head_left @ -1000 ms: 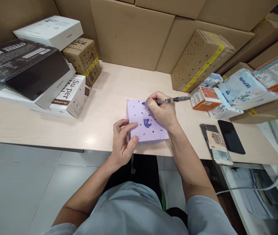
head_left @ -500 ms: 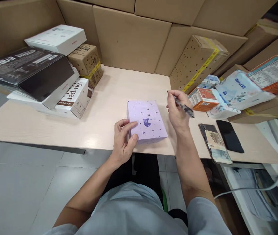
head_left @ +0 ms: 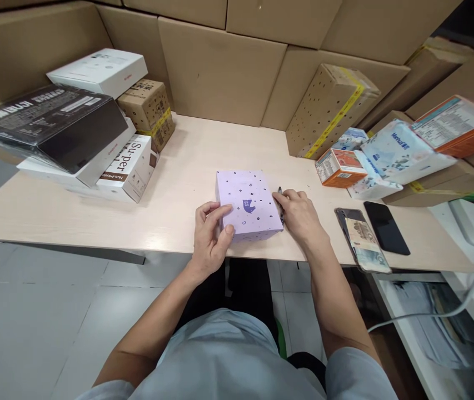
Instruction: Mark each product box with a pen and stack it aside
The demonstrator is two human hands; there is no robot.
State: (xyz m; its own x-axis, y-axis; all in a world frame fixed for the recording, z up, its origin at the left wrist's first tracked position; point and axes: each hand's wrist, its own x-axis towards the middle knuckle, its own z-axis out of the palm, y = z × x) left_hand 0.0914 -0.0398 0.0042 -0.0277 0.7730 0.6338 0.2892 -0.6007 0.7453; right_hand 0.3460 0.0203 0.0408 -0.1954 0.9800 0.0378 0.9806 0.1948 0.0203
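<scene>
A small lilac box point(head_left: 248, 204) with dark dots and a purple mark lies near the front edge of the pale wooden table point(head_left: 95, 216). My left hand point(head_left: 210, 238) grips the box's near left corner, thumb on top. My right hand point(head_left: 300, 214) rests against the box's right side, fingers curled round a black pen point(head_left: 280, 198) whose tip pokes out toward the far side.
Stacked boxes stand at the left: a black one point(head_left: 49, 125), white ones and a small brown carton point(head_left: 147, 108). A dotted carton point(head_left: 328, 108), an orange box point(head_left: 339, 166) and tissue packs point(head_left: 403, 153) sit at the right. Two phones point(head_left: 382, 228) lie near the right edge. Cardboard walls the back.
My right hand lifted the pen off the box top, swung right, then came down beside the box's right edge. My left hand stayed on the box corner.
</scene>
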